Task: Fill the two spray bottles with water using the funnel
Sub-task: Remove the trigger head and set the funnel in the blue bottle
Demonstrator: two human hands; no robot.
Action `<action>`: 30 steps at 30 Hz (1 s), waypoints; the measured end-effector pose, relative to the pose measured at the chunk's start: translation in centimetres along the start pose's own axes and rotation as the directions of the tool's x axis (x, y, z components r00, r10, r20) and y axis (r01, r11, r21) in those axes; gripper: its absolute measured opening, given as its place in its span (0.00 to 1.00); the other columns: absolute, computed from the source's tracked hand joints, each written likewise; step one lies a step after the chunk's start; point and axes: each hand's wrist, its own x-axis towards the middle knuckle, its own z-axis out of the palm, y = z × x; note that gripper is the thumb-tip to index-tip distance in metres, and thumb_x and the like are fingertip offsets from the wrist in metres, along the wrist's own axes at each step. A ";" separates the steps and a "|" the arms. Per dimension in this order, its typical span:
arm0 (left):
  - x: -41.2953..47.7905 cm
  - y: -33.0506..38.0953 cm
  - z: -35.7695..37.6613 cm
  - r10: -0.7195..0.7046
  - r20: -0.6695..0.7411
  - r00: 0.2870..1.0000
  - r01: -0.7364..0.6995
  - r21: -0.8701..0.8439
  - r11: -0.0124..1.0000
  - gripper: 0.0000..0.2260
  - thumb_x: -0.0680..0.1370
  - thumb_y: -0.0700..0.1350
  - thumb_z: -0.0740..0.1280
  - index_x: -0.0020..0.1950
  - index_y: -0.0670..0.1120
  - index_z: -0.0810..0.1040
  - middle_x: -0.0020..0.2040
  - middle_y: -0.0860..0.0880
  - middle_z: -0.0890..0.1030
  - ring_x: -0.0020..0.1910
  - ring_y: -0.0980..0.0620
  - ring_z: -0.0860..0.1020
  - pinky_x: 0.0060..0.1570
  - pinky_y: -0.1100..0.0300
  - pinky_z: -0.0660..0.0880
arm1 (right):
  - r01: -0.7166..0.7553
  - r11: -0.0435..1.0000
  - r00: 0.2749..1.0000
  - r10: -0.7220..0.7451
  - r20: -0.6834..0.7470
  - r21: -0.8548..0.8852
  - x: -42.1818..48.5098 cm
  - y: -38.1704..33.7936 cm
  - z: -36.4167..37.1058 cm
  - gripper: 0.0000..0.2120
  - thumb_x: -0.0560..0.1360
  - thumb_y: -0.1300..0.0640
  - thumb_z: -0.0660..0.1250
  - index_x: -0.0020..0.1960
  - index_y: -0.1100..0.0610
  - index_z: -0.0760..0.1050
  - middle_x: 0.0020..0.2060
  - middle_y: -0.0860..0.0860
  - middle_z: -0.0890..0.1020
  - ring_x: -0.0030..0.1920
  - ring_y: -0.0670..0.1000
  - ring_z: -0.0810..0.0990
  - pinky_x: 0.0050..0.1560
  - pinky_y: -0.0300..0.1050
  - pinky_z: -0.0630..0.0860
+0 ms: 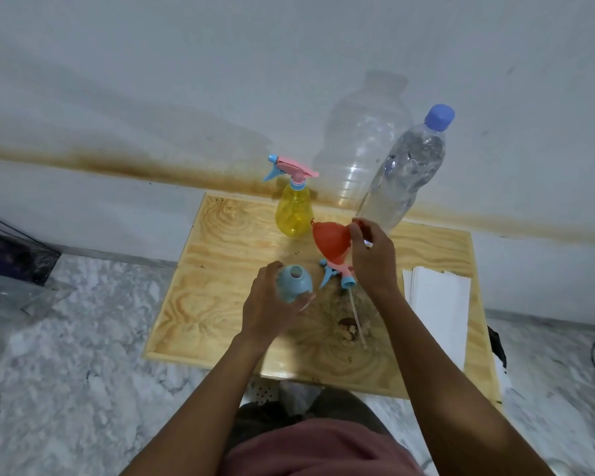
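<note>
Left hand point(271, 305) around blue bottle point(294, 284), right hand point(373, 261) on red funnel point(331, 240).

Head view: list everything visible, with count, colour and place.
Plywood table: 1, light wood, centre.
Capped plastic water bottle: 1, clear, table back right.
Large empty plastic bottle: 1, clear, behind it.
Yellow plastic spray bottle: 1, head on, table back.
Blue plastic spray bottle: 1, open, left hand.
Red plastic funnel: 1, right hand.
Pink-blue trigger head: 1, detached, lying below funnel.
White paper sheets: stack, table right.
Left hand: grips blue bottle.
Right hand: pinches funnel.
</note>
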 end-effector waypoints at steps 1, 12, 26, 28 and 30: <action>0.0 0.0 -0.2 0.021 0.005 1.000 -0.021 -0.011 1.000 0.41 0.65 0.60 0.79 0.71 0.47 0.66 0.65 0.49 0.73 0.62 0.49 0.74 0.55 0.51 0.77 | 0.001 1.000 1.000 -0.001 0.017 0.020 -0.3 -0.5 -0.4 0.13 0.82 0.54 0.62 0.62 0.57 0.77 0.53 0.49 0.81 0.54 0.47 0.78 0.51 0.33 0.73; 2.2 4.7 -8.6 0.312 0.041 0.949 -0.289 -0.277 0.916 0.18 0.77 0.45 0.72 0.65 0.58 0.76 0.56 0.60 0.81 0.51 0.60 0.80 0.57 0.57 0.78 | -0.295 0.922 0.855 0.137 0.501 0.252 -3.4 -5.7 -1.7 0.17 0.81 0.51 0.63 0.54 0.63 0.82 0.42 0.56 0.85 0.40 0.50 0.84 0.39 0.41 0.80; 2.2 4.4 -9.2 0.142 0.048 0.989 -0.126 -0.249 0.960 0.07 0.77 0.48 0.73 0.42 0.47 0.86 0.31 0.42 0.83 0.33 0.49 0.80 0.43 0.47 0.80 | -0.255 0.914 0.891 0.096 0.444 0.316 -6.2 -4.3 -2.3 0.10 0.79 0.53 0.67 0.59 0.51 0.80 0.49 0.56 0.85 0.47 0.56 0.84 0.48 0.48 0.83; 2.2 4.5 -9.0 0.128 0.061 0.990 -0.109 -0.246 0.963 0.08 0.77 0.48 0.72 0.41 0.46 0.86 0.31 0.41 0.83 0.33 0.47 0.81 0.43 0.48 0.79 | -0.241 0.921 0.911 0.105 0.400 0.307 -6.6 -4.0 -1.9 0.07 0.80 0.55 0.66 0.56 0.50 0.81 0.43 0.52 0.85 0.43 0.51 0.84 0.49 0.52 0.83; 2.2 4.6 -8.8 0.116 0.062 0.991 -0.099 -0.238 0.966 0.09 0.77 0.48 0.71 0.40 0.47 0.85 0.32 0.40 0.83 0.34 0.42 0.82 0.42 0.49 0.80 | -0.236 0.923 0.921 0.112 0.373 0.304 -6.9 -4.0 -1.7 0.07 0.80 0.55 0.66 0.54 0.48 0.81 0.42 0.49 0.85 0.40 0.48 0.85 0.50 0.53 0.82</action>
